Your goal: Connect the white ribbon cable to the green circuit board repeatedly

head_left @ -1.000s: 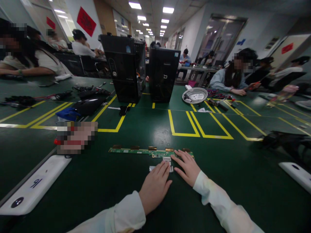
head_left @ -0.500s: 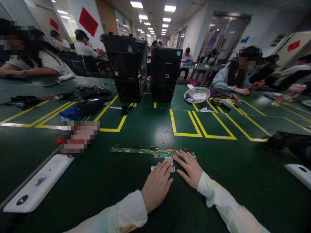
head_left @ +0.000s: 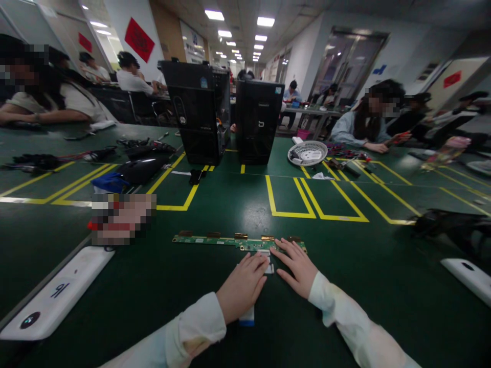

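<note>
A long, narrow green circuit board (head_left: 207, 240) with copper-coloured tabs along its far edge lies across the dark green table. My left hand (head_left: 241, 286) rests palm down just in front of it, fingers stretched out flat over a white flat ribbon cable (head_left: 247, 315). The cable's blue-tipped end shows below that hand, and a pale piece of it shows by the fingertips at the board's near edge; the middle is hidden. With fingers spread, my right hand (head_left: 297, 266) lies on the right part of the board, its thumb near the cable.
Two black computer towers (head_left: 199, 117) stand beyond the board. A white basket (head_left: 307, 153) and loose wires are at the back right. On the left are a white elongated device (head_left: 57, 291) and dark parts with cables. Other people sit around nearby tables.
My left hand has shifted slightly left, and more of the cable's blue-tipped end shows beneath it. My right hand keeps its pose on the board. The view has moved a little.
</note>
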`<state>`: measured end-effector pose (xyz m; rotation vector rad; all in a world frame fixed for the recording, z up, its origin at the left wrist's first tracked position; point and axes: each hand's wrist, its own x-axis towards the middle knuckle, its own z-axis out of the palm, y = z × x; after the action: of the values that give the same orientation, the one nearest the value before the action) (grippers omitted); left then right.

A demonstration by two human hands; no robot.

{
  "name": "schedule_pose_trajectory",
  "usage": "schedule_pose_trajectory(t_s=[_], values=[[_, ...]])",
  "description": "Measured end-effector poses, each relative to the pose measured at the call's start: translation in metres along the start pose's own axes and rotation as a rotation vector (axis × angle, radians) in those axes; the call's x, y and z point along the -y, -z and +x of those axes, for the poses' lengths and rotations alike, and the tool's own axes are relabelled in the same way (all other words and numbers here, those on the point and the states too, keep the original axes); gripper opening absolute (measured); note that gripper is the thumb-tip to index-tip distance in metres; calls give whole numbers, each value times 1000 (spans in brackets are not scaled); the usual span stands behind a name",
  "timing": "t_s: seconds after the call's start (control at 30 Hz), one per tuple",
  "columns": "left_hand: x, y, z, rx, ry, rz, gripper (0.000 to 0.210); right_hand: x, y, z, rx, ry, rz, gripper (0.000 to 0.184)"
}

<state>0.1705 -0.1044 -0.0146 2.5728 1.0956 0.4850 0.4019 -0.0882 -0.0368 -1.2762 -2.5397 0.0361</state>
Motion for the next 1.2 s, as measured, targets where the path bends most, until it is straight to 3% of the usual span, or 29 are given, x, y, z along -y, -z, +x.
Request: schedule_pose_trajectory(t_s=[0.17,0.3,0.4,0.57,0.7,0.93,1.07,1.2], values=[[6,6,0,-26,-70,-23,41,-2,-3,-1,-12,3,-6,50],[24,25,1,-116,-99,43,42,-4,-5,-2,-1,3,-12,50],[62,46,-3,-239,29,97,40,-6,-6,-2,8,6,-20,51],[148,78,-34,-395,300,190,42,-7,-6,-2,4,-1,-19,50],[186,94,-58,-399,480,226,48,-9,-8,-2,-9,0,-18,49],[189,97,-60,-307,559,262,52,-3,0,3,-105,70,33,38],[191,94,-59,-278,567,266,54,10,4,8,-56,142,100,40],[194,94,-60,-269,569,269,54,21,4,12,43,127,76,44]])
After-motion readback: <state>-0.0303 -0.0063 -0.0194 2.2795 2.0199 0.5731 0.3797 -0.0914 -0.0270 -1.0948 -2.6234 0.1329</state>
